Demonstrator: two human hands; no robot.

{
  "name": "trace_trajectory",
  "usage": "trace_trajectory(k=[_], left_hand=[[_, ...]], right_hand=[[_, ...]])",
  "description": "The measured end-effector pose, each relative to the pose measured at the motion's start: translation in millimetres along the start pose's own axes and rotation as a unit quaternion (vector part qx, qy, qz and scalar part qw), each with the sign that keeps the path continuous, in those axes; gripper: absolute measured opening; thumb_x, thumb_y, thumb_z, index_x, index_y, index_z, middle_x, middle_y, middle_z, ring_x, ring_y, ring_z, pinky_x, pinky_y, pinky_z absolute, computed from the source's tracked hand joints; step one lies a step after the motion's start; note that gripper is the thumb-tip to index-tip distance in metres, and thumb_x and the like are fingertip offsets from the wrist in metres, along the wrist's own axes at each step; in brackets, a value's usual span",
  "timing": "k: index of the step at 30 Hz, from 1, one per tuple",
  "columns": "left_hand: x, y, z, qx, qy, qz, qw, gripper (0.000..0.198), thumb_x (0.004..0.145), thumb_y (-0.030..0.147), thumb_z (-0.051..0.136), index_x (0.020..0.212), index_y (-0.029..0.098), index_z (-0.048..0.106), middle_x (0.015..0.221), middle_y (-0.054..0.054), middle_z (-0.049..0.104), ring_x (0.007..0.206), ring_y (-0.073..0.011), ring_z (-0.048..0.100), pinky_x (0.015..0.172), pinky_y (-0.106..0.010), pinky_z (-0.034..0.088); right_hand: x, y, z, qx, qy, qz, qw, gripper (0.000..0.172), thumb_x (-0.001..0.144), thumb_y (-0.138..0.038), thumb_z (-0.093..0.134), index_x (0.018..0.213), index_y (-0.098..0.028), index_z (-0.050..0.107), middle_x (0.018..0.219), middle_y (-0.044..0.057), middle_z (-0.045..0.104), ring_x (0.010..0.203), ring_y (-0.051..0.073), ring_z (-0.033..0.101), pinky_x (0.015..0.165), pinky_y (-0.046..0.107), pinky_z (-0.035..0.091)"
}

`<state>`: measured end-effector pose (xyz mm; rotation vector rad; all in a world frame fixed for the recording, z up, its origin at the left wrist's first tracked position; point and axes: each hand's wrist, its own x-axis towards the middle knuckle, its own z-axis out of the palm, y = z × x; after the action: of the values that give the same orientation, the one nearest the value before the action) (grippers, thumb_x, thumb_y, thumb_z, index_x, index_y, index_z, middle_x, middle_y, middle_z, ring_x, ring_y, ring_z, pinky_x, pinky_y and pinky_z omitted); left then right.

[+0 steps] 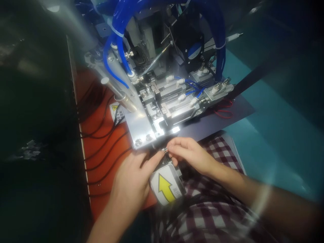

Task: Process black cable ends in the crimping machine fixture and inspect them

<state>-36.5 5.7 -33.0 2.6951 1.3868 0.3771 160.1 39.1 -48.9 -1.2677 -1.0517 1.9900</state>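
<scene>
My right hand (pixel 188 153) comes in from the right with thumb and fingertips pinched on a small shiny metal part (pixel 165 150) whose exact kind I cannot make out. From the left, my left hand (pixel 134 179) reaches in; its thumb is stretched out and its tip is at the same metal part. The left fingers are apart from that thumb, their tips partly hidden at the edge of a silver metal plate (pixel 141 130). Just below both hands is a block with a white label and yellow arrow (pixel 164 184).
A machine with metal slides (pixel 174 98) and thick blue hoses (pixel 220 40) rises ahead. Black cables (pixel 108 162) cross its orange-red base (pixel 98 202) on the left. A warning label (pixel 117 113) sits beside the plate. Checked cloth (pixel 202 216) covers my lap.
</scene>
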Motion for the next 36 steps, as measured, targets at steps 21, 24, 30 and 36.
trace_trajectory(k=[21, 24, 30, 36], left_hand=[[-7, -5, 4.9, -0.013, 0.004, -0.002, 1.0, 0.042, 0.086, 0.004, 0.041, 0.121, 0.021, 0.058, 0.108, -0.008, 0.059, 0.091, -0.0192, 0.057, 0.07, -0.027, 0.05], [-10, -6, 4.7, -0.018, -0.001, -0.001, 1.0, 0.043, 0.086, 0.004, 0.042, 0.123, 0.021, 0.055, 0.112, -0.008, 0.058, 0.095, -0.0194, 0.056, 0.075, -0.028, 0.05], [-12, -9, 4.7, -0.02, 0.001, -0.002, 1.0, 0.044, 0.087, 0.004, 0.041, 0.126, 0.022, 0.052, 0.117, -0.008, 0.056, 0.1, -0.0199, 0.055, 0.079, -0.029, 0.049], [-11, -10, 3.7, -0.018, -0.013, -0.006, 1.0, 0.045, 0.087, 0.004, 0.042, 0.128, 0.023, 0.05, 0.119, -0.008, 0.055, 0.102, -0.02, 0.054, 0.081, -0.029, 0.049]], right_hand=[[6, 9, -5, 0.085, -0.022, 0.035, 0.996, 0.016, 0.079, -0.027, 0.059, 0.071, -0.013, 0.06, 0.054, -0.002, 0.059, 0.053, 0.009, 0.053, 0.058, 0.023, 0.04], [7, 12, -5, 0.102, -0.018, 0.028, 0.994, 0.017, 0.078, -0.029, 0.06, 0.074, -0.012, 0.062, 0.059, 0.0, 0.061, 0.055, 0.01, 0.054, 0.058, 0.024, 0.04], [6, 9, 3, 0.108, 0.005, 0.033, 0.994, 0.009, 0.076, -0.022, 0.063, 0.072, -0.014, 0.059, 0.05, -0.004, 0.057, 0.051, 0.009, 0.051, 0.059, 0.024, 0.04], [8, 9, 5, 0.142, 0.006, 0.052, 0.989, 0.008, 0.074, -0.014, 0.058, 0.067, -0.014, 0.06, 0.045, -0.005, 0.055, 0.047, 0.007, 0.047, 0.054, 0.022, 0.036]])
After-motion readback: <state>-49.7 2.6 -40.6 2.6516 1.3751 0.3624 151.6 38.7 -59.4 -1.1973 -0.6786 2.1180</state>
